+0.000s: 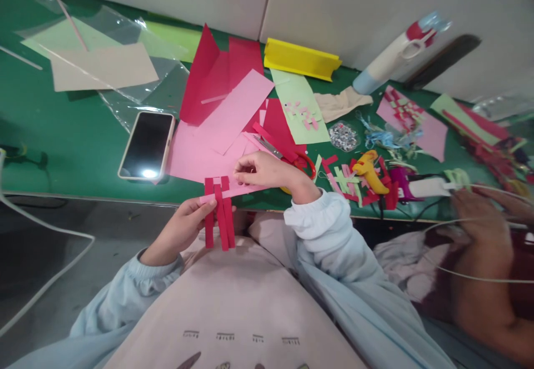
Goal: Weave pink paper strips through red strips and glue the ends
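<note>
My left hand (189, 221) pinches a small weave of paper strips just off the table's front edge. Several red paper strips (226, 227) hang downward in it, and a long pink paper strip (242, 190) passes across them, reaching right beneath my other hand. Above that strip, my right hand (265, 170) has its thumb and fingers curled together; whatever may be between them is too small to make out. Scissors (307, 164) with orange handles lie partly hidden behind my right wrist. Pink paper sheets (196, 155) lie just beyond the weave.
A phone (147, 145) lies left on the green table (83, 152). Rightward are a yellow glue gun (369, 171), loose paper strips (348, 182), a container of googly eyes (344, 136) and a bottle (390, 60). A co-worker's hand (479, 213) and a white cable (471, 276) are at right.
</note>
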Action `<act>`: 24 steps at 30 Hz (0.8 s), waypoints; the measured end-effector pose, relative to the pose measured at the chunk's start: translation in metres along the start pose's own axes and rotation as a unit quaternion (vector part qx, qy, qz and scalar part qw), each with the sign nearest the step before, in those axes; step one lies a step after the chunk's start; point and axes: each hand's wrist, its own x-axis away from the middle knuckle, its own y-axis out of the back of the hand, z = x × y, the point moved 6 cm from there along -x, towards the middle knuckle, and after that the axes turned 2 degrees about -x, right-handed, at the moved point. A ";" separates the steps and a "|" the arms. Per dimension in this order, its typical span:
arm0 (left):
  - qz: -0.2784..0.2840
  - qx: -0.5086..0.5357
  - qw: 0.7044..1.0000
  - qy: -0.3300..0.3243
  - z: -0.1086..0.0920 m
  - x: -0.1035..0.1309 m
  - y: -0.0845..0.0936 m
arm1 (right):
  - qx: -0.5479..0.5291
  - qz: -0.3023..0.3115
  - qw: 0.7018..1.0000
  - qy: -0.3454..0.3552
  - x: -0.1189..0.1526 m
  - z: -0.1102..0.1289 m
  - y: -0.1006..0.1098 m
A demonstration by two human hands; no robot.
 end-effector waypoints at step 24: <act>-0.096 0.026 0.995 -0.028 -0.001 -0.007 -0.005 | 0.002 0.021 0.999 -0.034 -0.010 0.007 -0.005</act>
